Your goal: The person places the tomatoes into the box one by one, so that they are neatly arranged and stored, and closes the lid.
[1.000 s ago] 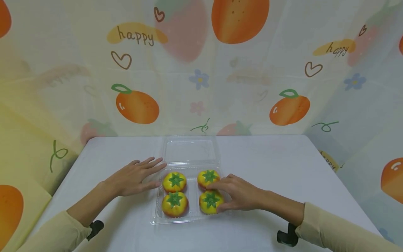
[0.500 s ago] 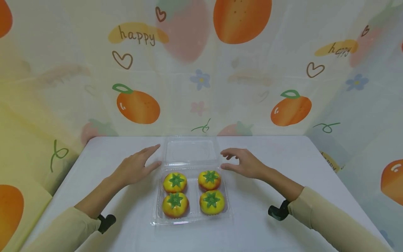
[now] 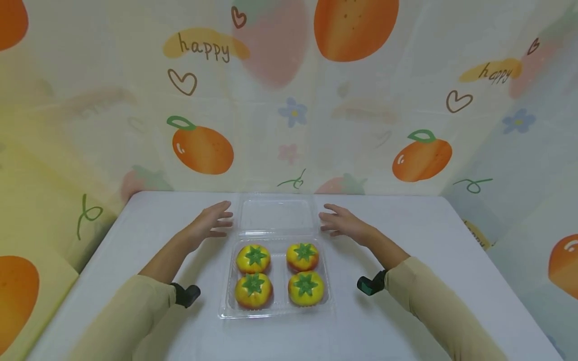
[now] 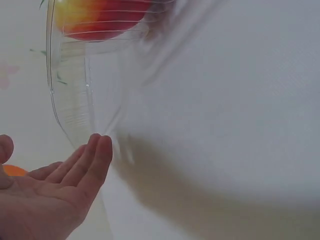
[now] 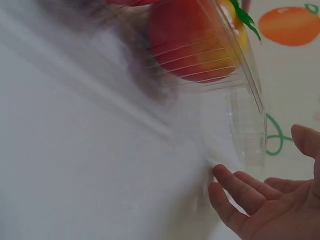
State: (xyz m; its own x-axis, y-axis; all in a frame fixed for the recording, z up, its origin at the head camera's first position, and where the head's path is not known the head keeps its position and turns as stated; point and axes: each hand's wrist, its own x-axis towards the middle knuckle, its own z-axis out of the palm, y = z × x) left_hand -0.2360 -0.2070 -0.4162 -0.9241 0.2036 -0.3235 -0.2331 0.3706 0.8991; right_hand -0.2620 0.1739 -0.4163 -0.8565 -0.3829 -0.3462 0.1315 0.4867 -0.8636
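Note:
A clear plastic clamshell box [image 3: 276, 312] lies open on the table, its lid [image 3: 276, 215] folded back flat toward the wall. Several yellow-and-red toy fruits with green star-shaped tops, much like persimmons, sit in its base in two columns; one is the front right fruit [image 3: 306, 289]. My left hand [image 3: 205, 225] is beside the lid's left edge, fingers extended and holding nothing. On the opposite side, my right hand [image 3: 347, 221] faces the lid's right edge with loosely bent fingers and nothing in them. In the left wrist view, the left fingertips [image 4: 104, 142] are right by the lid's rim.
A white table [image 3: 388, 321] carries the box near its middle. Behind and at both sides hangs a curtain [image 3: 352, 150] printed with fruit, hearts and flowers. Each wrist wears a dark camera, such as the left wrist camera [image 3: 186, 296].
My right hand has left the right-hand fruits and moved back beside the lid. My left hand has moved from the base's left edge up along the lid. Box and fruits stay in place.

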